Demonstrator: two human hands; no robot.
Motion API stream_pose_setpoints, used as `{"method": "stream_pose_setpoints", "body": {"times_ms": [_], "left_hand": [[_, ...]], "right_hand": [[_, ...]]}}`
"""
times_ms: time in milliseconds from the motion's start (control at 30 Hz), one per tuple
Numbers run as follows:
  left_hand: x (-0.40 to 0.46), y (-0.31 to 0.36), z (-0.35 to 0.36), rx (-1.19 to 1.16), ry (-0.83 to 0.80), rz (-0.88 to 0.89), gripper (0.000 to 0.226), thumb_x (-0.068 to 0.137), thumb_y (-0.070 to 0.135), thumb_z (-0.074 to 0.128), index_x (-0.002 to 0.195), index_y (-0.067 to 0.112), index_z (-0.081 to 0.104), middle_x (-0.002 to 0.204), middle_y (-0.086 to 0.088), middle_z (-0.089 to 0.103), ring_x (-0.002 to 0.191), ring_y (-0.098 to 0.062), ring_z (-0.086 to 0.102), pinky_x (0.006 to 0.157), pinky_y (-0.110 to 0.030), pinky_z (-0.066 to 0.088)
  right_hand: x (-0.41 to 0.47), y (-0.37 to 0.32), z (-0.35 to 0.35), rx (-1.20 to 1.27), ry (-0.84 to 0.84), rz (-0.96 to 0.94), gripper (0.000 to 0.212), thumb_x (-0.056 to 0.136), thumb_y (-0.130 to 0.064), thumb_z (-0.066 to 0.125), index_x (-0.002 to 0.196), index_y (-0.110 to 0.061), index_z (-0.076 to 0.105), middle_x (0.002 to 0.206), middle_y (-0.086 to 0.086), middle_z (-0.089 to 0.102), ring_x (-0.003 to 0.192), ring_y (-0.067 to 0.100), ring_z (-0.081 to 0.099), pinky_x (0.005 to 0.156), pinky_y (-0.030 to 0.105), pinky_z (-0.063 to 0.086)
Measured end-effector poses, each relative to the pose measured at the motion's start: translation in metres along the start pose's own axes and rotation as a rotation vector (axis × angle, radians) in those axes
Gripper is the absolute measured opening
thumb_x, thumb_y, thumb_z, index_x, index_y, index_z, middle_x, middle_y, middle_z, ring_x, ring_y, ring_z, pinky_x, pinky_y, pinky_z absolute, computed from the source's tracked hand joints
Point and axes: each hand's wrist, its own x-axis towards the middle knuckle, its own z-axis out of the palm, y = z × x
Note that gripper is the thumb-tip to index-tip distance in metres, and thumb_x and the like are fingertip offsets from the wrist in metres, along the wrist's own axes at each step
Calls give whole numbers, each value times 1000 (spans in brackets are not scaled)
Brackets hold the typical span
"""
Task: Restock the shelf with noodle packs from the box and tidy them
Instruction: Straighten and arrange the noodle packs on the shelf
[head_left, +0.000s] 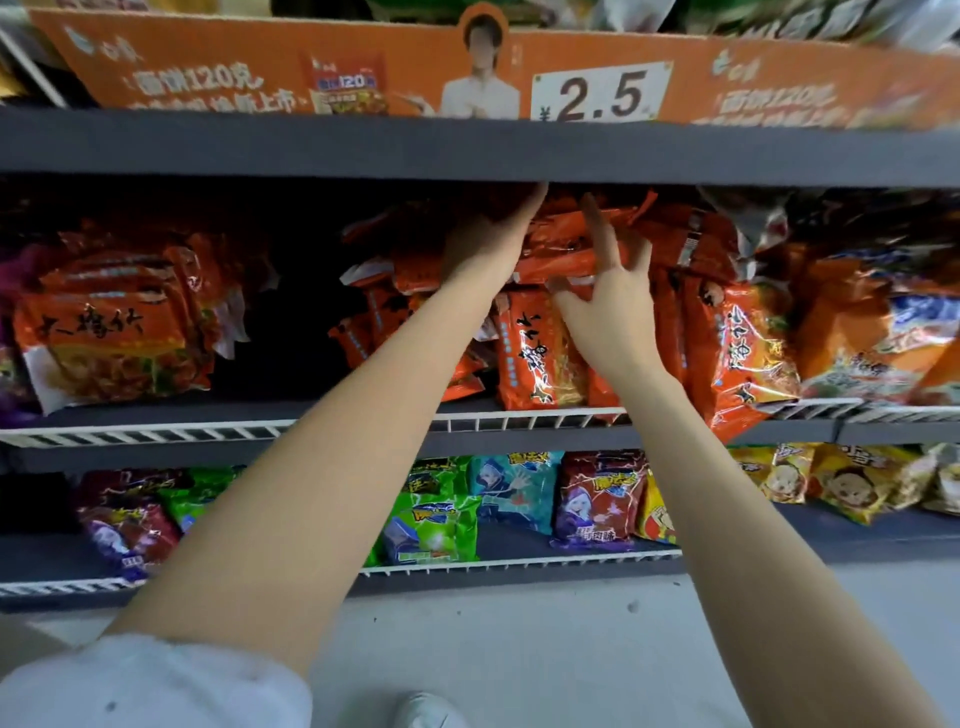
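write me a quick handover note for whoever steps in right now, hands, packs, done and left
Left hand: reaches over the top of the stacked orange noodle packs under the upper shelf board; its fingertips are hidden.
Right hand: open, fingers spread against the front of that stack.
Done: middle shelf holds orange packs at centre and right, plus a pile at far left.
Left: dark gap between them is unfilled; centre packs lie jumbled. The box is out of view.

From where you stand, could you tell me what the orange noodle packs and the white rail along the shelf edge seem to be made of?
The orange noodle packs look like thin glossy plastic film: they crinkle and show bright glare. The white rail looks like coated metal wire, with thin evenly spaced bars and a smooth white finish, though plastic cannot be ruled out.
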Motion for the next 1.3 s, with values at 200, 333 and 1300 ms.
{"method": "stream_pose_setpoints", "body": {"times_ms": [200, 333, 1300], "left_hand": [[-19, -23, -14, -170, 6, -47, 77, 80, 54, 64, 141, 17, 34, 131, 1, 49, 109, -16, 58, 97, -39, 45], [-37, -60, -61, -299, 54, 50, 78, 60, 52, 74, 128, 25, 47, 113, 9, 64, 101, -15, 65, 94, -47, 49], [-23, -187, -253, -368, 109, -83, 20, 95, 32, 52, 112, 23, 54, 108, 6, 64, 102, -19, 64, 81, -29, 55]], "right_hand": [[-8, -7, 1, 185, 30, -83, 51, 89, -23, 56, 138, -29, 43, 142, 4, 34, 116, 27, 51, 95, 25, 44], [-34, -14, 10, 317, -4, -64, 44, 95, -31, 55, 136, -32, 42, 134, -1, 40, 115, 1, 43, 94, 8, 34], [-46, -117, 180, 489, -150, 184, 59, 74, -30, 80, 121, -13, 50, 106, -4, 66, 95, 9, 61, 76, 5, 44]]}}
